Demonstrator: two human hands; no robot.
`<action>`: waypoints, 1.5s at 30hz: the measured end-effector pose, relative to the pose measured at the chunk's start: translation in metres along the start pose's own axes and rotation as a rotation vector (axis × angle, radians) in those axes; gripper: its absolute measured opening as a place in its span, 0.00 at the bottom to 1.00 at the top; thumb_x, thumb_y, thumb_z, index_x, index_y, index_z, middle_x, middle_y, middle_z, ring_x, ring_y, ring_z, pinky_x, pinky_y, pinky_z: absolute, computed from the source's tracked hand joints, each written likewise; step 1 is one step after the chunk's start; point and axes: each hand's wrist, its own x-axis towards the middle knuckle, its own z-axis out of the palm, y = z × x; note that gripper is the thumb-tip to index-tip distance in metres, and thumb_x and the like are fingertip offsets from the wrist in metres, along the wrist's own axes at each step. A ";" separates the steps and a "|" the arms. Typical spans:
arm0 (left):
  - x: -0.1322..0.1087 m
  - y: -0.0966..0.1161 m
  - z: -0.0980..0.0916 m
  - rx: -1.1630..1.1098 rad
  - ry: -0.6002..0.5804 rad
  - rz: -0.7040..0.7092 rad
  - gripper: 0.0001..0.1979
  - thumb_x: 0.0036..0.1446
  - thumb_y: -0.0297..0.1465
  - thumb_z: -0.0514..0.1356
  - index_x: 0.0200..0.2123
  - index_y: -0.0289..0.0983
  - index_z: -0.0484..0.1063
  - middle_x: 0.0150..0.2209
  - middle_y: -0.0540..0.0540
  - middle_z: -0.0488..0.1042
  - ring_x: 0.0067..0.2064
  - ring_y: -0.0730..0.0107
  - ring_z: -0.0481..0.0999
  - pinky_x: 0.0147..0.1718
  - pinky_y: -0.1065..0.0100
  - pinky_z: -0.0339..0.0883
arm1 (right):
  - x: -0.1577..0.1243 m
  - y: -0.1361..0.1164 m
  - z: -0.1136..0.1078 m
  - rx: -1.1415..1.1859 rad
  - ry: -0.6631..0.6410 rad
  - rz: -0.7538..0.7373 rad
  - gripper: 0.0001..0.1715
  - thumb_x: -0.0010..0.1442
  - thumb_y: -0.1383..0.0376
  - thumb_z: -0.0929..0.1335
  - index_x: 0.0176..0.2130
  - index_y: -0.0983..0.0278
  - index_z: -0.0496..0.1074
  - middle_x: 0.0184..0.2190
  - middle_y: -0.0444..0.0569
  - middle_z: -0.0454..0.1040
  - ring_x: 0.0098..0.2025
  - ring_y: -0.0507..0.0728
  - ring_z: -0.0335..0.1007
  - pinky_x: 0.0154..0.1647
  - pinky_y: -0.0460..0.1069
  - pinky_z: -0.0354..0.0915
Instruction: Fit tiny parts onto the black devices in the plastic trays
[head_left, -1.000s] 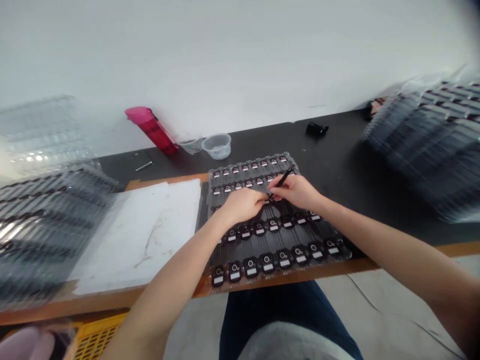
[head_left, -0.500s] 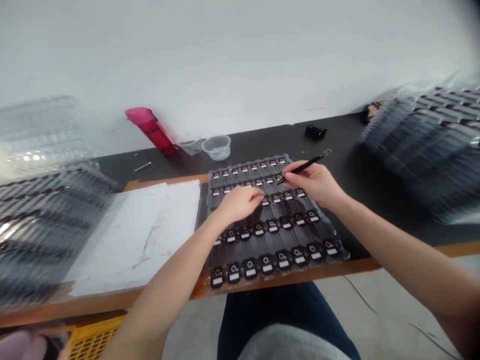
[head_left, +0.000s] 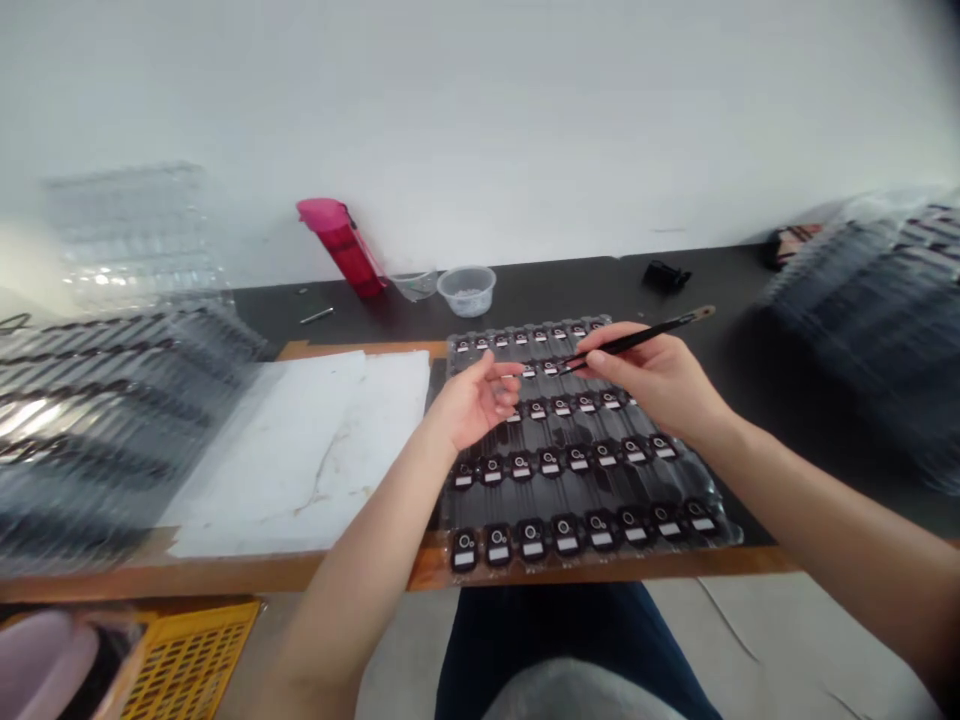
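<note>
Black tweezers [head_left: 637, 340] are gripped in my right hand [head_left: 656, 385], their tips pointing down and left at a part in the second row from the back. My left hand [head_left: 476, 405] hovers over the left side of the clear plastic tray [head_left: 540, 500], thumb and index finger apart and the other fingers loosely curled. Nothing shows in it. Its index fingertip is near the same row. Rows of small black parts [head_left: 565, 535], each with a ring mark and a white label-like patch, fill the tray. My left hand hides some of them.
Stacked clear trays stand at left [head_left: 112, 430] and right [head_left: 862, 340]. White sheets [head_left: 300, 450] lie left of the tray. Behind are a pink bottle [head_left: 345, 250], a plastic tub [head_left: 466, 292] with small pieces and a black object [head_left: 666, 275]. A yellow crate [head_left: 191, 660] sits below.
The view has shifted, so the table things appear farther right. My left hand has turned and its fingers have spread apart. The tweezers in my right hand have moved slightly left along the row.
</note>
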 end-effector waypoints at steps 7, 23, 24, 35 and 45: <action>-0.002 -0.004 0.000 0.102 -0.009 0.060 0.28 0.61 0.48 0.46 0.35 0.30 0.72 0.24 0.42 0.72 0.18 0.80 0.61 0.16 0.76 0.49 | 0.006 -0.009 0.034 -0.223 -0.171 -0.216 0.08 0.55 0.60 0.70 0.35 0.60 0.75 0.34 0.48 0.75 0.37 0.55 0.72 0.38 0.50 0.71; -0.006 -0.004 0.003 0.122 -0.049 0.121 0.27 0.62 0.48 0.44 0.30 0.31 0.71 0.21 0.46 0.70 0.14 0.82 0.58 0.15 0.74 0.45 | 0.014 0.004 0.043 -0.349 -0.298 -0.424 0.05 0.59 0.64 0.67 0.37 0.60 0.74 0.34 0.48 0.74 0.38 0.55 0.71 0.42 0.51 0.68; -0.006 -0.005 0.002 0.125 -0.055 0.124 0.27 0.62 0.48 0.44 0.30 0.31 0.70 0.21 0.46 0.70 0.14 0.82 0.58 0.15 0.74 0.45 | 0.014 0.004 0.043 -0.351 -0.299 -0.431 0.06 0.59 0.65 0.67 0.37 0.60 0.74 0.34 0.48 0.74 0.38 0.55 0.71 0.42 0.51 0.68; -0.004 -0.010 -0.001 0.517 0.085 0.294 0.20 0.59 0.45 0.51 0.35 0.34 0.72 0.23 0.49 0.69 0.18 0.80 0.58 0.17 0.74 0.47 | 0.008 0.006 0.032 -0.260 -0.066 -0.261 0.06 0.56 0.64 0.70 0.36 0.61 0.76 0.36 0.47 0.77 0.39 0.54 0.73 0.40 0.49 0.70; -0.004 -0.016 -0.005 1.562 0.108 0.609 0.12 0.58 0.32 0.53 0.37 0.42 0.77 0.37 0.50 0.79 0.38 0.66 0.75 0.38 0.68 0.64 | 0.009 0.037 0.015 -0.464 -0.153 -0.125 0.09 0.55 0.64 0.69 0.37 0.63 0.76 0.37 0.48 0.78 0.38 0.56 0.74 0.39 0.50 0.70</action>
